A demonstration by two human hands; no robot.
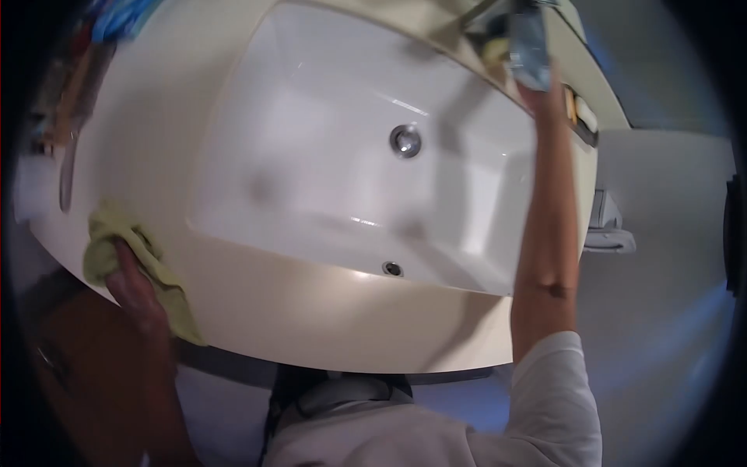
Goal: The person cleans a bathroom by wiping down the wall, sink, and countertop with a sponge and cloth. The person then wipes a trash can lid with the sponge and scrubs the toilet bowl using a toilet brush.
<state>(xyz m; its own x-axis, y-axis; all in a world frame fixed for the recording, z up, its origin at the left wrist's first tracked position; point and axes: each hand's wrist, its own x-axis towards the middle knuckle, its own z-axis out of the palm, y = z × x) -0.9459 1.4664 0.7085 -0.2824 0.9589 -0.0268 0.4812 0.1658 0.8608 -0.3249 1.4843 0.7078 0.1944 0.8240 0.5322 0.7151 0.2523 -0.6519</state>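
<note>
My left hand (136, 292) is on the counter's left front edge, its fingers closed into a crumpled yellow-green cloth (175, 307). Part of the cloth hangs toward the front edge. At the back right corner of the white sink (319, 140), my right hand (538, 95) reaches up to a shiny grey-blue object (531, 50), blurred and too unclear to name. That object covers most of the right hand's fingers. Something yellowish (496, 50) shows beside them, also blurred.
The sink has a metal drain (405, 141) and an overflow hole (393, 268). A dark tray (582, 117) with small orange and white items lies by my right forearm. A white paper holder (609, 233) is on the right. Blue packaging (124, 19) lies at the far left.
</note>
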